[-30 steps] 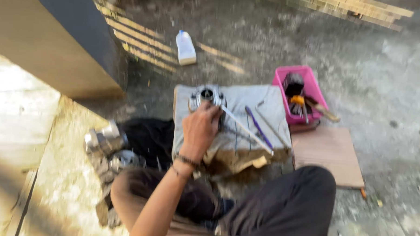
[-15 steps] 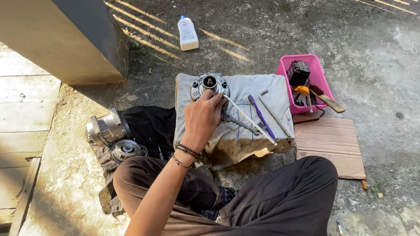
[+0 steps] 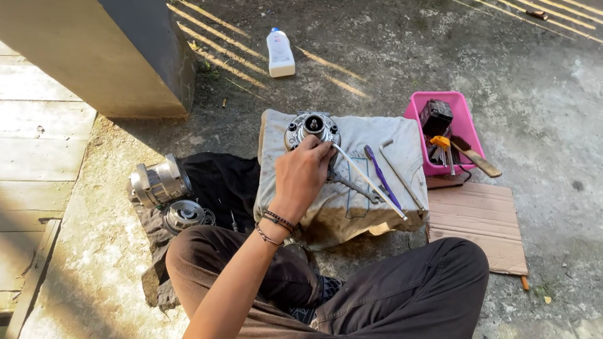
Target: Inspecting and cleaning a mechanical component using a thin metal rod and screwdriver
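My left hand (image 3: 302, 177), with bracelets on the wrist, reaches out over a grey cloth (image 3: 354, 198) spread on the ground. Its fingertips are bunched at the near rim of a round metal housing (image 3: 311, 127) that sits at the cloth's far left corner. They pinch the upper end of a long thin metal rod (image 3: 371, 184), which slants down to the right across the cloth. A purple-handled tool (image 3: 381, 177) and a bent metal key (image 3: 398, 169) lie beside the rod. My right hand is out of view.
A pink tub (image 3: 462, 127) with a black box and tools stands right of the cloth, with cardboard (image 3: 480, 222) in front of it. Two metal engine parts (image 3: 161, 181) rest on a black cloth at the left. A white bottle (image 3: 279, 53) and a dark pillar (image 3: 139, 43) stand beyond.
My view has steadied and tilted a little. My left hand stays at the round metal housing with barely any movement.
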